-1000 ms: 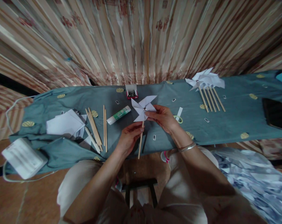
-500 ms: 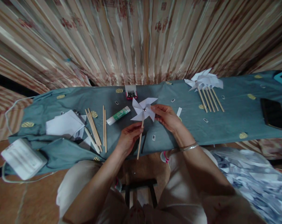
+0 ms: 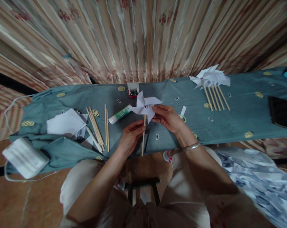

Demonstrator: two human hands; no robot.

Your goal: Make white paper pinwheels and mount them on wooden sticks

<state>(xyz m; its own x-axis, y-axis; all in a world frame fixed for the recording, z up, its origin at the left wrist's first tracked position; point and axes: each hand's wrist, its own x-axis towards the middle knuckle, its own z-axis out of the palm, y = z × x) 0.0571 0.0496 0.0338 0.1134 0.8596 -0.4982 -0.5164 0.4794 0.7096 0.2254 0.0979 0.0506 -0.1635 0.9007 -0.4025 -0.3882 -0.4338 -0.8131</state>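
Observation:
A white paper pinwheel (image 3: 143,107) with a shiny pin at its centre is held up in front of me over the cloth. My left hand (image 3: 132,134) pinches its wooden stick (image 3: 143,139) a little below the blades. The fingers of my right hand (image 3: 167,117) are curled at the right-hand blade, thumb and fingertips against the paper near the pin. Behind the pinwheel is a small red box of metal pins (image 3: 133,92), its lid up. A green and white glue stick (image 3: 120,114) lies to the left.
Loose wooden sticks (image 3: 95,128), a white pencil-like stick (image 3: 94,139) and a stack of white paper sheets (image 3: 66,123) lie left. Finished pinwheels (image 3: 212,79) overlap at the back right. A dark phone (image 3: 280,112) lies far right; a white box with a cable (image 3: 25,157) sits left.
The pinwheel's blades have turned on the pin, and one blade now points down over the stick. Both hands stay at the pinwheel. The whole view has shifted slightly.

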